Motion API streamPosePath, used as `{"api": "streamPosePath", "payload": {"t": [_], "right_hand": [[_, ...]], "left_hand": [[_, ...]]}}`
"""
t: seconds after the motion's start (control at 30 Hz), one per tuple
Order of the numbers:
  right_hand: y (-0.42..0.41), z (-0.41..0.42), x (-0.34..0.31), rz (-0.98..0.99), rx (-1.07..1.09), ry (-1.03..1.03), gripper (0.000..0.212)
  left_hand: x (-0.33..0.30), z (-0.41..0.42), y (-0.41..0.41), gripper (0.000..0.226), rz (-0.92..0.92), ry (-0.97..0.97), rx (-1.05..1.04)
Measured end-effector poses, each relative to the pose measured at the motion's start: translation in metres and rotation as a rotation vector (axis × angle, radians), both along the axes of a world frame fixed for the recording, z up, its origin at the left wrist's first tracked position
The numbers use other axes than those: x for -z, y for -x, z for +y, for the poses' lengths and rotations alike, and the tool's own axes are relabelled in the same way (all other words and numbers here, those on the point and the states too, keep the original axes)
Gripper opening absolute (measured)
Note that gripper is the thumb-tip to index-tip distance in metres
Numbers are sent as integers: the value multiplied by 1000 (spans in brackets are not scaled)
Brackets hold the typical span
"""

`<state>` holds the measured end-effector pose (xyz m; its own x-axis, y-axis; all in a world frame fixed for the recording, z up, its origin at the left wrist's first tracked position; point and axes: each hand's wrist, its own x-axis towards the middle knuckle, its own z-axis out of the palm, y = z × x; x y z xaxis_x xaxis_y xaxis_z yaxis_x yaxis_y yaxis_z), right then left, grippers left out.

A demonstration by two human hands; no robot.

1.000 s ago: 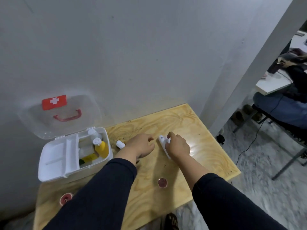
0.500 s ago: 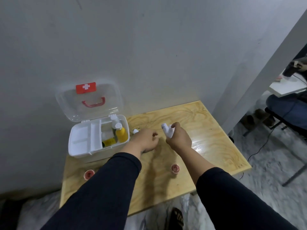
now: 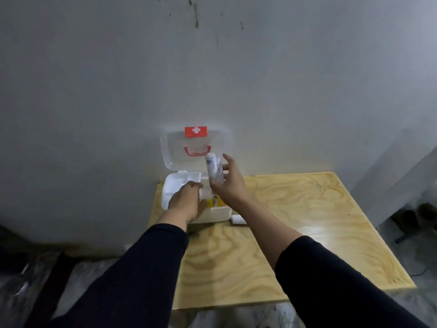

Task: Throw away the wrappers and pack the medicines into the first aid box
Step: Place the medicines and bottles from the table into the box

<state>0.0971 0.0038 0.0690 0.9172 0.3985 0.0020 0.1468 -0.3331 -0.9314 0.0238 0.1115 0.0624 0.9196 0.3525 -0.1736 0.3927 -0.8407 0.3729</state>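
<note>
The white first aid box [image 3: 223, 213] stands open at the table's back left corner, against the wall. Its clear lid [image 3: 175, 147], with a red cross label and red handle, is tipped up. Yellow bottles [image 3: 216, 201] show inside it. My right hand [image 3: 230, 183] holds a white tube [image 3: 212, 169] upright above the box, index finger stretched out. My left hand [image 3: 186, 202] lies palm down over the box's left compartments; whatever is under it is hidden and blurred. A small white bottle [image 3: 237, 219] lies on the table just in front of the box.
The light wooden table [image 3: 295, 221] stretches to the right and toward me. A grey wall stands directly behind the box. Dark shoes [image 3: 425, 211] sit on the floor at the far right, and crumpled plastic sheeting [image 3: 28, 287] lies at the lower left.
Both hands moved from the middle of the table to the box. My right hand lifted the white tube off the table and carried it above the box; the view swung left.
</note>
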Motion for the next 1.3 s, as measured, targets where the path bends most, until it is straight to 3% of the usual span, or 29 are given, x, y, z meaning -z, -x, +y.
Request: {"api": "streamPosePath", "payload": {"t": [0.23,0.5,0.63,0.9,1.07,1.3], "right_hand": [[13,21,38,-43,-132,138,78],[14,28,40,-77,-223,387,75],[14,22,28,-74,-226,408,71],[-17,-17,-8,-204,-4,335,37],[-43,-47,25,-131,42,601,35],[-59,-39,84,-20,12,762,31]], "left_hand": [[32,27,23,61,117,-50,-35],[41,25,26,72,48,-96,-13],[36,31,21,76,63,-161,48],[32,35,17,69,146,-180,73],[48,38,16,76,142,-259,104],[58,39,17,74,122,-278,77]]}}
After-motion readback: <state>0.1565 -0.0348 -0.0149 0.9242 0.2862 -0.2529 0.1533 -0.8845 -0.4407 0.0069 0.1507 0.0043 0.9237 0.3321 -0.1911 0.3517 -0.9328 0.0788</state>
